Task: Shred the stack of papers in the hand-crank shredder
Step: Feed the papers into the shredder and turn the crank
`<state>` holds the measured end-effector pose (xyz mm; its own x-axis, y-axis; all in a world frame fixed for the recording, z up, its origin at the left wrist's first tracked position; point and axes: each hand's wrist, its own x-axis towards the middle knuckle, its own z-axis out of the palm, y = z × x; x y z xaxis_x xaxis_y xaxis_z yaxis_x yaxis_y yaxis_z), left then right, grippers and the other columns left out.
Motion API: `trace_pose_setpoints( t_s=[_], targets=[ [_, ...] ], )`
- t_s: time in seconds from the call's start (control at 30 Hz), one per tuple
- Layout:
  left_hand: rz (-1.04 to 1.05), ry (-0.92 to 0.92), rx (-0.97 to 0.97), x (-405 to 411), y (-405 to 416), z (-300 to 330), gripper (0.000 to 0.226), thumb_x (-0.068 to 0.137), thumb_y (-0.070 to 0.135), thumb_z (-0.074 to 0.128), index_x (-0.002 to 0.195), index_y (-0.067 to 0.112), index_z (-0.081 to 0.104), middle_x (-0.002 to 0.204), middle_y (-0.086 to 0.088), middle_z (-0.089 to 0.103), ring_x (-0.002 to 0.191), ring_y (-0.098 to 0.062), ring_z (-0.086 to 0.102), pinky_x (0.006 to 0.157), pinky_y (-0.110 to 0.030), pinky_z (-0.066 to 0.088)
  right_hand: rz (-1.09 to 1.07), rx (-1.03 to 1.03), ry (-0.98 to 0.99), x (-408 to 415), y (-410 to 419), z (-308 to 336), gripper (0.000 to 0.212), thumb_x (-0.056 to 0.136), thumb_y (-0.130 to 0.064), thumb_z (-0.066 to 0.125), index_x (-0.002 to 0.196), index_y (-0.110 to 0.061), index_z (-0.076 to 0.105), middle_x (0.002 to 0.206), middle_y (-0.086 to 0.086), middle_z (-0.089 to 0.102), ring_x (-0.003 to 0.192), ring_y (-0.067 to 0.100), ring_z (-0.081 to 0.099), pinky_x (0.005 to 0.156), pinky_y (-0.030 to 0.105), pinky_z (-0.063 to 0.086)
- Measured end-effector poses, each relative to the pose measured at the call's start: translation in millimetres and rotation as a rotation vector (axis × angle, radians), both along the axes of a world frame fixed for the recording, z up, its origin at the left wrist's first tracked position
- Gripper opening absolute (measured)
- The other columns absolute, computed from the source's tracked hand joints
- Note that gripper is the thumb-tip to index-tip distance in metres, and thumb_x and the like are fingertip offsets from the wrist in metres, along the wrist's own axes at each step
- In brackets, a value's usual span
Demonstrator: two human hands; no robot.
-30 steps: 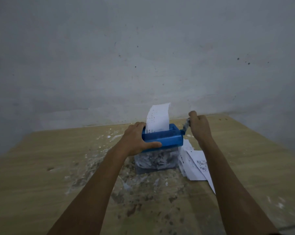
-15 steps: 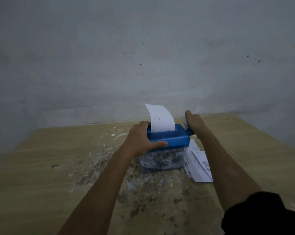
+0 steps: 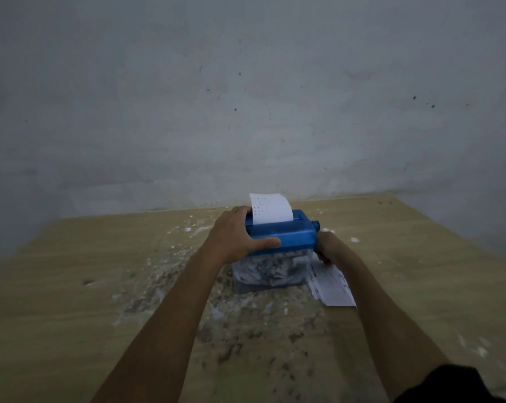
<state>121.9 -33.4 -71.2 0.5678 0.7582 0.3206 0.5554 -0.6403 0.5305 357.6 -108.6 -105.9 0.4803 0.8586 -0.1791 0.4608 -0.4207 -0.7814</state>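
Blue plastic marks the hand-crank shredder in the head view, standing mid-worktop on a clear bin packed with shreds, with 1 sheet upright in its slot; the left hand clamps the lid, thumb across the front, while the right hand is curled low at the crank side, the handle itself hidden. Because the bin looks nearly full, I judge the cutters could jam, and a hard turn might tip the light shredder or brush the stack of papers just beside it.

Single head-worn wide-angle view, facing forward and down, close over table, wall behind
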Motion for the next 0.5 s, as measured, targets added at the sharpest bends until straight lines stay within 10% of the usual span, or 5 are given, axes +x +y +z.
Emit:
trace_pose_setpoints(
  t_s=[0.27, 0.5],
  targets=[
    [0.012, 0.079, 0.014, 1, 3, 2, 0.113, 0.049, 0.099, 0.056, 0.137, 0.027, 0.048, 0.130, 0.003, 0.059, 0.106, -0.018, 0.058, 0.090, -0.043, 0.056, -0.024, 0.093, -0.187, -3, -32, -20, 0.019, 0.100, -0.016, 0.039, 0.084, -0.012, 0.048, 0.080, 0.011, 0.055, 0.079, 0.029, 0.056, 0.069, 0.032, 0.039],
    [-0.005, 0.151, 0.018, 0, 4, 8, 0.119, 0.048, 0.100, 0.049, 0.139, 0.025, 0.044, 0.130, 0.002, 0.055, 0.109, -0.020, 0.054, 0.093, -0.044, 0.052, -0.100, 0.428, 0.101, -13, -60, -11, 0.031, 0.099, -0.026, 0.034, 0.071, -0.016, 0.042, 0.057, 0.003, 0.034, 0.052, 0.013, 0.027, 0.052, 0.028, 0.022]
  ],
)
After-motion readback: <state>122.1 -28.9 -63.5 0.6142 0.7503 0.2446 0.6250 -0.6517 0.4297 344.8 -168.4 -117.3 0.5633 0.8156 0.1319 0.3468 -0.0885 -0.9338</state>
